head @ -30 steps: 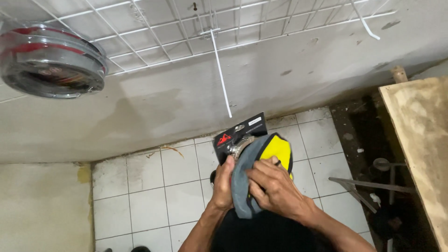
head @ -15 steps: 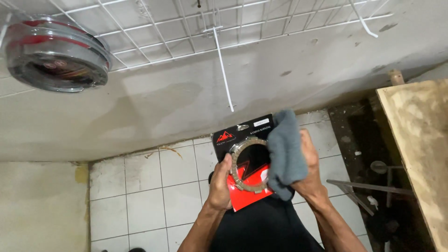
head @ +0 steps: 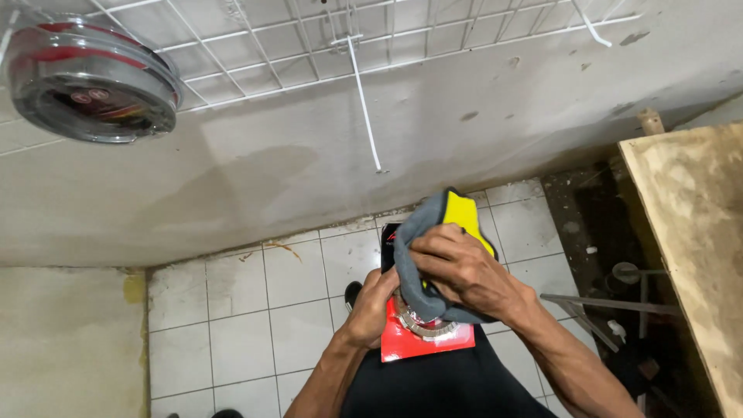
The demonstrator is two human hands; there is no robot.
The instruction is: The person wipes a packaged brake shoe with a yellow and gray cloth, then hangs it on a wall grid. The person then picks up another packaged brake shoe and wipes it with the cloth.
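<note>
The left hand (head: 370,306) pinches the edge of a flat red-and-black card package (head: 422,340) bearing a toothed silver metal ring (head: 422,328). The right hand (head: 457,267), fingers pressed together, clamps a grey-and-yellow folded cloth (head: 449,220) onto the package just above that grip.

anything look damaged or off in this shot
Mostly the surroundings: the concrete wall carries a dark damp-looking stain, and rubble lies by the wooden board. The right hand presses a grey-and-yellow cloth on the red package held by the left hand.
</note>
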